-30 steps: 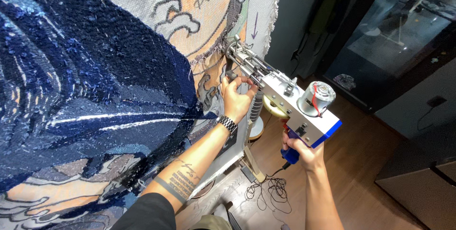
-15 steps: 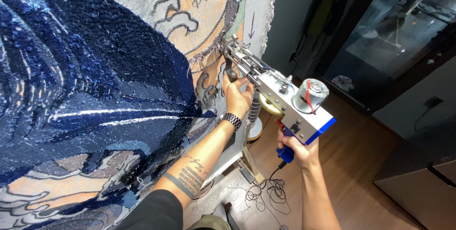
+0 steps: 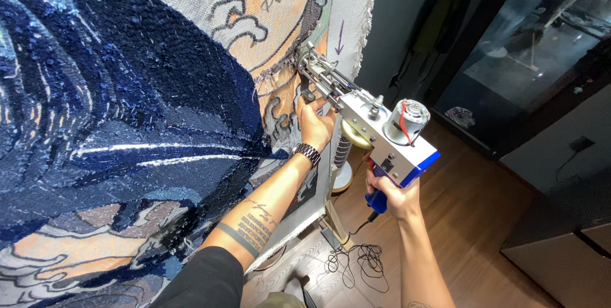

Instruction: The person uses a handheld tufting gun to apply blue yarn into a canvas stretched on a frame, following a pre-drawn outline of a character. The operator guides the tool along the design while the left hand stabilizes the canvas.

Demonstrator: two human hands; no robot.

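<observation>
While the tufting gun (image 3: 375,126) has held its slant across the last second, its nose has crept a little up and toward eleven o'clock along the stretched backing cloth (image 3: 347,9), so the line of work now reaches slightly higher beside the orange patch (image 3: 280,9). In my judgement that means the stitching run is advancing along the dark outline rather than starting or ending.

The left hand (image 3: 315,123) is wrapped around the gun's front grip just behind the needle, fingers curled shut on it, a metal watch (image 3: 308,153) on the wrist. The right hand (image 3: 391,196), at five o'clock from the left, is clamped on the blue rear handle (image 3: 377,201); whether a finger presses a trigger I cannot tell, as the gun body hides it. The gun sits near the middle of the view, its tip touching the cloth, its small round motor (image 3: 407,118) on top toward three o'clock.

As for markings, a short handwritten note in dark pen sits on the orange patch at twelve o'clock, and a purple hand-drawn arrow (image 3: 339,39) points down on the bare white cloth at one o'clock. No packages show. Deep blue pile (image 3: 114,123) fills the nine o'clock side; a black cable (image 3: 356,263) lies coiled on the wooden floor (image 3: 471,219) at six.
</observation>
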